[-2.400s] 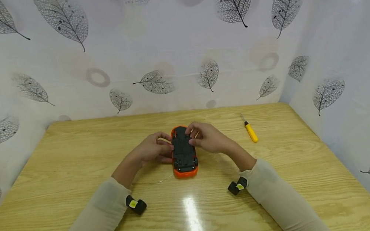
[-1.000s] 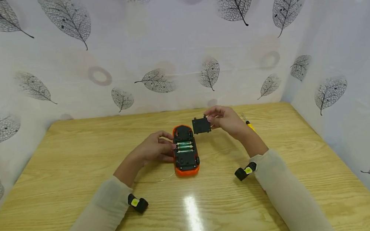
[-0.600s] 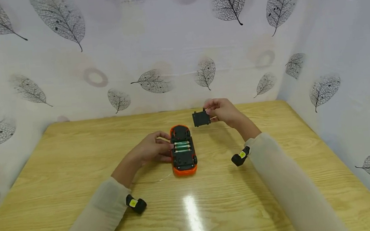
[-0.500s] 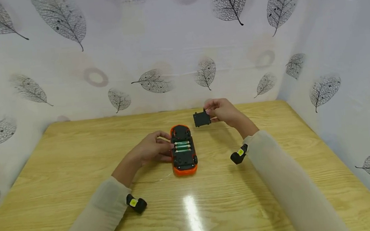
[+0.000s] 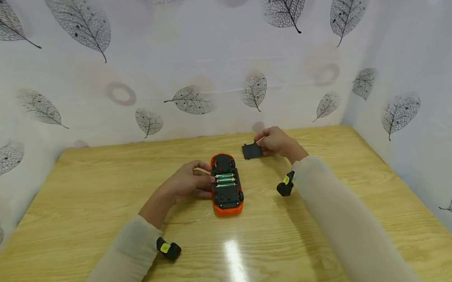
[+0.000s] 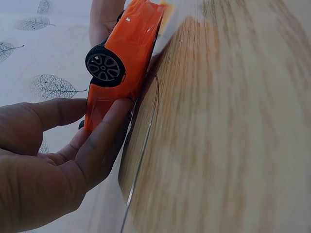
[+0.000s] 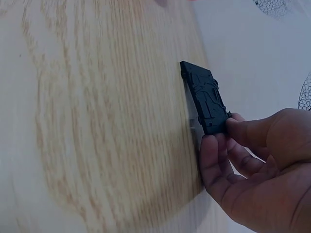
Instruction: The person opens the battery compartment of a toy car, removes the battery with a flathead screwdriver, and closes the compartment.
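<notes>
An orange toy car [image 5: 229,210] lies upside down on the wooden table, black underside up. Several green batteries [image 5: 225,180] show in the uncovered compartment of its chassis. My left hand [image 5: 189,181] grips the car's left side; in the left wrist view the fingers [image 6: 104,138] rest along the orange body below a black wheel [image 6: 105,67]. To the right of the car's far end, my right hand [image 5: 277,141] pinches a black battery cover [image 5: 253,150] at its corner. In the right wrist view the cover [image 7: 205,97] is close over the table, its moulded side showing.
A thin wire [image 5: 198,221] trails over the table from the near left of the car. White sheeting with a leaf print [image 5: 189,100] rises behind the table's far edge and along both sides.
The right hand has lifted the battery cover off the car, exposing the batteries, and carried it to the right, then lowered it toward the table. The left hand keeps its grip on the car.
</notes>
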### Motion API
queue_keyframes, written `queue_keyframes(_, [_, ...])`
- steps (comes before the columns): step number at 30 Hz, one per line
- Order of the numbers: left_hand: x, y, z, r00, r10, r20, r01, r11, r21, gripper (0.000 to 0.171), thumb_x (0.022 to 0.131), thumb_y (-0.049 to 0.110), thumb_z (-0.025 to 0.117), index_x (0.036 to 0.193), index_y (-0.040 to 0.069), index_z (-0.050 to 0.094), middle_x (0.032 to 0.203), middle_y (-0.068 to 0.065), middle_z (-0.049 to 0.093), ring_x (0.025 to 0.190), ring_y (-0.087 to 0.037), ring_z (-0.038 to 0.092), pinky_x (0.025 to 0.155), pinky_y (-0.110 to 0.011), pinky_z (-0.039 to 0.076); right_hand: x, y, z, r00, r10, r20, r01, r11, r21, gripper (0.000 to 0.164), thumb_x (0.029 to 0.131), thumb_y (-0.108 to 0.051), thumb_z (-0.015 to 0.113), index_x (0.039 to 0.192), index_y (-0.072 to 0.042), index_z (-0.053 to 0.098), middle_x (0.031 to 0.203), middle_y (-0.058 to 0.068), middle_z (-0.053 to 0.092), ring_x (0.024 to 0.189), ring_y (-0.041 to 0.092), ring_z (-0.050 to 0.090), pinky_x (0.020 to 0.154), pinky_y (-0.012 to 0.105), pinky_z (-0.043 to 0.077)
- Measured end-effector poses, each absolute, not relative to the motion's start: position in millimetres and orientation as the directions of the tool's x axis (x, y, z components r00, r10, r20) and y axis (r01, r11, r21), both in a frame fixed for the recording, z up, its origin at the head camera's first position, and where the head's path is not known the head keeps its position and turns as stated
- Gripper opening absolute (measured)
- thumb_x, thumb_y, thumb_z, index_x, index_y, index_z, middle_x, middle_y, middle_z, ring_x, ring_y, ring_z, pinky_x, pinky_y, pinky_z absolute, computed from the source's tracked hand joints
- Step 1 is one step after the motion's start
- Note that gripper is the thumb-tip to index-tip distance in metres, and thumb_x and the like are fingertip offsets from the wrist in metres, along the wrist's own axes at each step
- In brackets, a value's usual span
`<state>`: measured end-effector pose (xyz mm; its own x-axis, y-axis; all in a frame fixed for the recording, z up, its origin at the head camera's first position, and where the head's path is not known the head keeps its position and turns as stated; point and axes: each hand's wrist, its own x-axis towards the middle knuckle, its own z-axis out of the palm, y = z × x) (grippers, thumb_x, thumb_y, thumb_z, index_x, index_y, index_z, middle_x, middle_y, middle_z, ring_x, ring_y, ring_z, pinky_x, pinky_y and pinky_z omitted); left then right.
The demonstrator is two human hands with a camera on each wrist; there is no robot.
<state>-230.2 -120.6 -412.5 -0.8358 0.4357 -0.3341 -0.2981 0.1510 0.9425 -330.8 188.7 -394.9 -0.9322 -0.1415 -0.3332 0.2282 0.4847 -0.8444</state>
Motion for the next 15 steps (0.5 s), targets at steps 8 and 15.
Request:
queue_keyframes(8, [-230.2,-121.8,-413.0,-0.834,0.436,-0.339,-0.309,0.141,0.941,0.037,0.101,0.003,0.063,0.134,0.001,0.045,0.123,-0.024,0.061,0.093,-0.029,0.072,0.079,-0.044,0.064,-331.3,188.5,-397.2,-0.935,-0.117,-0.334,0.226,0.529,-0.818,0.029,0.105,-0.004,0.052,0.132,0.003,0.058,0.12,0.017,0.058,0.08,0.017,0.056,0.062,0.023,0.054])
queue_keyframes(15, [-229.7,-121.8,-413.2,-0.831,0.441,-0.339,-0.318,0.123,0.94,0.039,0.101,0.004,0.064,0.134,-0.001,0.045,0.123,-0.023,0.061,0.092,-0.03,0.073,0.079,-0.045,0.064,-331.1,187.1,-395.3,-0.933,-0.119,-0.339,0.213,0.577,-0.788,0.027,0.104,0.0,0.051,0.129,0.002,0.06,0.12,0.016,0.059,0.078,0.016,0.058,0.061,0.022,0.055])
